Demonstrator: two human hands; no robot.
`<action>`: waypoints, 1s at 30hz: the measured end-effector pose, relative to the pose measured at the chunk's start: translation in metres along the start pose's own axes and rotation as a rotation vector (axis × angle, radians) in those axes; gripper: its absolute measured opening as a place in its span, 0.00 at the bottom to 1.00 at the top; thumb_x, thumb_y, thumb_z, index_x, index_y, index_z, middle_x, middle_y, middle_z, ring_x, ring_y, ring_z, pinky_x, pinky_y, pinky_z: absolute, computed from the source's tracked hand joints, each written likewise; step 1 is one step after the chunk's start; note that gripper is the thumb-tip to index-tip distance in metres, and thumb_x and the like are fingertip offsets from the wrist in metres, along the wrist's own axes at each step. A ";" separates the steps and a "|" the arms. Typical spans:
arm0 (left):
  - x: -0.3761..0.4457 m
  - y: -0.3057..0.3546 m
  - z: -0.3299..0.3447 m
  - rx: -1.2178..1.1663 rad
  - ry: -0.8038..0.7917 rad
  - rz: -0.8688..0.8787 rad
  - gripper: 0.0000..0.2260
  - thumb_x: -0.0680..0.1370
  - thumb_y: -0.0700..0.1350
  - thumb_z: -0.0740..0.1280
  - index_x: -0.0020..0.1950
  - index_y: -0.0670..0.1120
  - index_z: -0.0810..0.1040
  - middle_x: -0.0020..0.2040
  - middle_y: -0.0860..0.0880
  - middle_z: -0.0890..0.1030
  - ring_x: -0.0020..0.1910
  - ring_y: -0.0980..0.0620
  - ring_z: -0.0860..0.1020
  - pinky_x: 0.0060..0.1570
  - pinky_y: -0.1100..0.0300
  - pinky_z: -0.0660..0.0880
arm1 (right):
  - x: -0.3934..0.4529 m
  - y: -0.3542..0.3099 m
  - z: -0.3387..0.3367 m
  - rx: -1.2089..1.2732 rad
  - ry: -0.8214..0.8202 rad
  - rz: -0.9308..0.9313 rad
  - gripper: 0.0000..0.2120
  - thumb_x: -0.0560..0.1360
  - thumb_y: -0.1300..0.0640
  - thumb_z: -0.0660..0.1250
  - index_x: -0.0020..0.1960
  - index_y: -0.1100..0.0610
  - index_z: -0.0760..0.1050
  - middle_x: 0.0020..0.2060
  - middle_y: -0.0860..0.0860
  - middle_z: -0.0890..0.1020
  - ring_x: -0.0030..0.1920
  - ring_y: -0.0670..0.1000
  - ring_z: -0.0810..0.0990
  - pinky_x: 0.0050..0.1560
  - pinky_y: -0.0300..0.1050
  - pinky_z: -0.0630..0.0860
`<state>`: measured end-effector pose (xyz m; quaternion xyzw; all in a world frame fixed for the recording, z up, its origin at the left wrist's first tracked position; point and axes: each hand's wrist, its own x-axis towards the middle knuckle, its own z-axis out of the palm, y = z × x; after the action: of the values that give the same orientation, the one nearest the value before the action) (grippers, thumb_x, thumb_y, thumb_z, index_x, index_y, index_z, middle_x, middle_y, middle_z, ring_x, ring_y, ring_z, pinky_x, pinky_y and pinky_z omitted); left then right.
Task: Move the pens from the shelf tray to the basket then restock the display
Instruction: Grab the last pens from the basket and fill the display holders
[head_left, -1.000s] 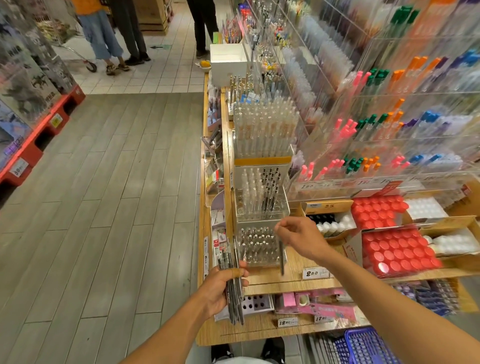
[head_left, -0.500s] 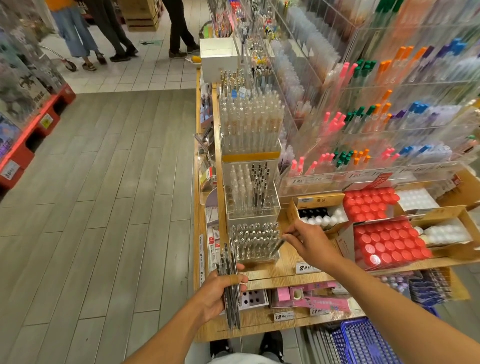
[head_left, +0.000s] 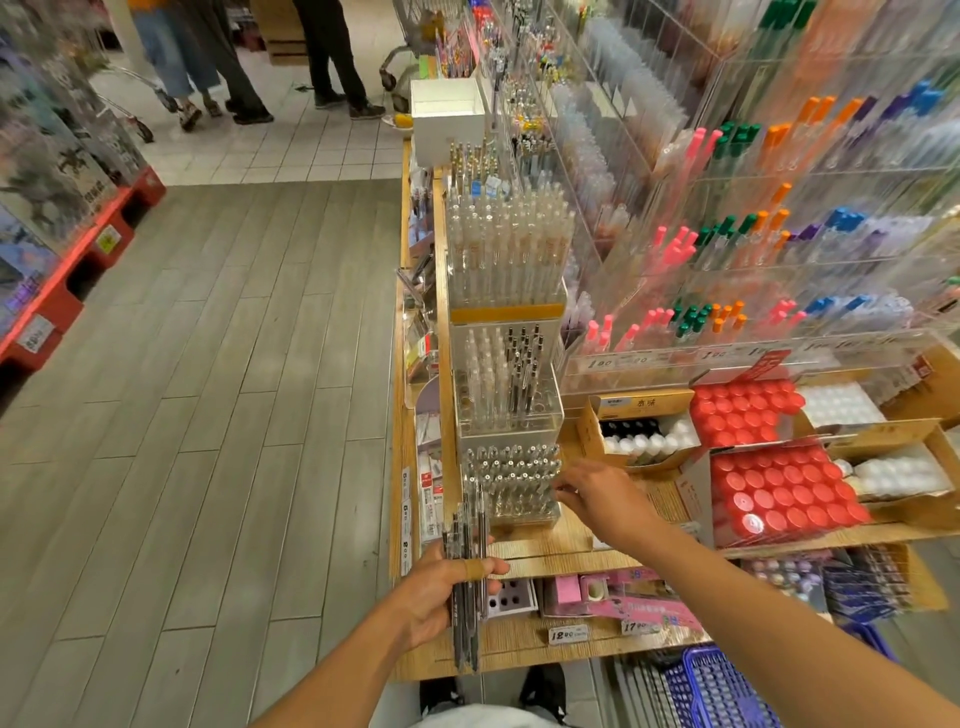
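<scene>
Store aisle, wood shelf (head_left: 571, 545). L hand (head_left: 436, 592) grips pen bundle (head_left: 467, 577); R hand (head_left: 602, 493) at clear tray (head_left: 511, 483), grip unclear. Pens light, stiff, slippery; pinch mid-barrel.

You can read little here. A shelf-edge price tag (head_left: 569, 634) on the lower wooden shelf (head_left: 524, 649) shows "12.00"; its neighbour tag (head_left: 638, 626) begins "17". The acrylic display's front strip (head_left: 613, 362) carries "1.00". Other labels are too blurred.

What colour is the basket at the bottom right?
Blue; the basket shows only in the head view.
</scene>
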<state>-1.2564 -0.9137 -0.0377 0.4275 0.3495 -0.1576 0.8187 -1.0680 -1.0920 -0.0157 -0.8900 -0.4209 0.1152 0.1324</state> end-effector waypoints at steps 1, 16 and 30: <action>0.000 0.000 0.000 -0.001 -0.013 0.003 0.29 0.67 0.37 0.76 0.65 0.38 0.71 0.53 0.35 0.84 0.42 0.44 0.83 0.41 0.50 0.82 | 0.002 -0.002 -0.001 -0.006 -0.007 0.010 0.11 0.80 0.49 0.63 0.58 0.51 0.78 0.52 0.46 0.80 0.51 0.47 0.79 0.52 0.40 0.75; 0.000 0.009 0.021 0.081 -0.073 0.010 0.21 0.68 0.36 0.75 0.61 0.41 0.80 0.43 0.40 0.84 0.40 0.45 0.83 0.35 0.53 0.81 | 0.001 -0.009 -0.032 0.480 -0.091 0.205 0.06 0.75 0.48 0.70 0.50 0.48 0.79 0.37 0.48 0.83 0.35 0.44 0.78 0.36 0.43 0.77; 0.003 0.020 0.038 -0.106 -0.103 0.002 0.23 0.72 0.35 0.72 0.65 0.36 0.71 0.47 0.36 0.83 0.34 0.43 0.82 0.27 0.56 0.79 | -0.002 -0.020 -0.026 1.425 -0.131 0.315 0.06 0.76 0.62 0.66 0.52 0.63 0.73 0.40 0.56 0.81 0.38 0.52 0.78 0.40 0.44 0.77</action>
<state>-1.2264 -0.9332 -0.0133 0.3752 0.3143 -0.1597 0.8573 -1.0750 -1.0851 0.0153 -0.6292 -0.1179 0.4318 0.6354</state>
